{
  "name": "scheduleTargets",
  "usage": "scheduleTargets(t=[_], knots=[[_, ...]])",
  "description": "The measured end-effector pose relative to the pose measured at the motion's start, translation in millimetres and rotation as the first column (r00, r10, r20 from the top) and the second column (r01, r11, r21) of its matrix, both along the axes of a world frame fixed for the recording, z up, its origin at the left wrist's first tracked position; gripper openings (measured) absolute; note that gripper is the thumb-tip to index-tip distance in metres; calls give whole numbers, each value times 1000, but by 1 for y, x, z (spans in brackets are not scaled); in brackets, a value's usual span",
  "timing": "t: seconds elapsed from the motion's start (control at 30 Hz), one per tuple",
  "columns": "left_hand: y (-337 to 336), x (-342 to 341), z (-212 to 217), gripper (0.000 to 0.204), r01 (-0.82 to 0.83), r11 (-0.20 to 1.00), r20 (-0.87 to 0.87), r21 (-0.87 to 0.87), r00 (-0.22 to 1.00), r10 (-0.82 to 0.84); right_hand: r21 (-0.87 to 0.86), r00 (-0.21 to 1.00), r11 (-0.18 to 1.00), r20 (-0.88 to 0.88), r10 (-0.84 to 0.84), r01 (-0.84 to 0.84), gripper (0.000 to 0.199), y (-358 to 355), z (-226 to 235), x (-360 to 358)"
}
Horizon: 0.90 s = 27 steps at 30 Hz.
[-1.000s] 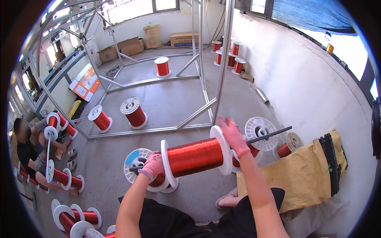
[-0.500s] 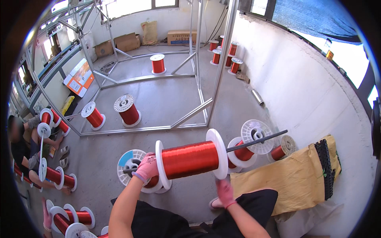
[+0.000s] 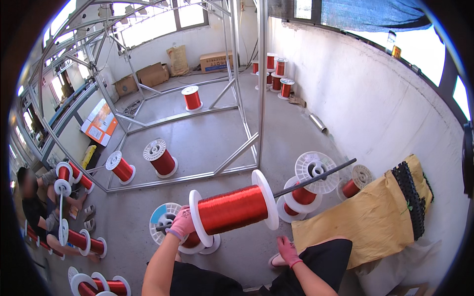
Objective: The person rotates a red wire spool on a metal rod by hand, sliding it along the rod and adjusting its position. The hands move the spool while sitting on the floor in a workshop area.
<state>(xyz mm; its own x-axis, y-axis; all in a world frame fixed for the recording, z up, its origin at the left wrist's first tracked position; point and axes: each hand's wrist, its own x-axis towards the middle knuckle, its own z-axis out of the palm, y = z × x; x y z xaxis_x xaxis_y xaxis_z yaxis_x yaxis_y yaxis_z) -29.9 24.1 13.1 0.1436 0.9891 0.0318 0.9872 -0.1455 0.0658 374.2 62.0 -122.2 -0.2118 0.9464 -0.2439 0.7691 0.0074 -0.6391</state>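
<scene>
- Co-worker in black top (image 3: 32,209) is sitting far left of the pink-gloved left hand (image 3: 181,222).
- Two upright red-wire spools with white flanges (image 3: 160,163) are standing beyond and left of that hand, within the silver metal tube frame (image 3: 197,175).
- White-flanged spool with cyan patch (image 3: 159,217) is standing just behind the left hand.
- Left hand is curling at the big spool's left flange, beside the rod; cannot tell if it's gripping rod or flange.
- Large red-wire spool with two white round flanges (image 3: 232,208) is lying sideways, extending right from the left hand.
- Long dark straight rod (image 3: 316,178) is sticking out both ends of it.
- Pink-gloved right hand (image 3: 288,250) is hanging below the big spool's right flange, apart from it, fingers bending; cannot tell if open or closed.
- Tan woven sack (image 3: 350,227) is lying right of the right hand.
</scene>
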Motion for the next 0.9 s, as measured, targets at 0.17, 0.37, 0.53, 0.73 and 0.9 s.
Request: scheduleTargets(t=[0.17,0.37,0.53,0.73,0.9], knots=[[-1,-3,3,32,-27,998,18,-54,999,28,174,955,962,-245,-164,210,25,30,40,-8],[-2,4,14,33,24,999,41,-27,999,-22,163,646,934,-758,-89,319,37,103,188,-55],[5,9,11,32,-6,1000,-9,10,1000,6,369,966,919,-154,209,-140,40,169,239,-110],[4,6,13,32,-14,997,9,-81,1000,15,-4,943,965,210,256,-261,57,179,249,-152],[-5,11,32,37,-26,983,39,-181,999,34,35,968,968,44,246,-247,52,139,252,-135]])
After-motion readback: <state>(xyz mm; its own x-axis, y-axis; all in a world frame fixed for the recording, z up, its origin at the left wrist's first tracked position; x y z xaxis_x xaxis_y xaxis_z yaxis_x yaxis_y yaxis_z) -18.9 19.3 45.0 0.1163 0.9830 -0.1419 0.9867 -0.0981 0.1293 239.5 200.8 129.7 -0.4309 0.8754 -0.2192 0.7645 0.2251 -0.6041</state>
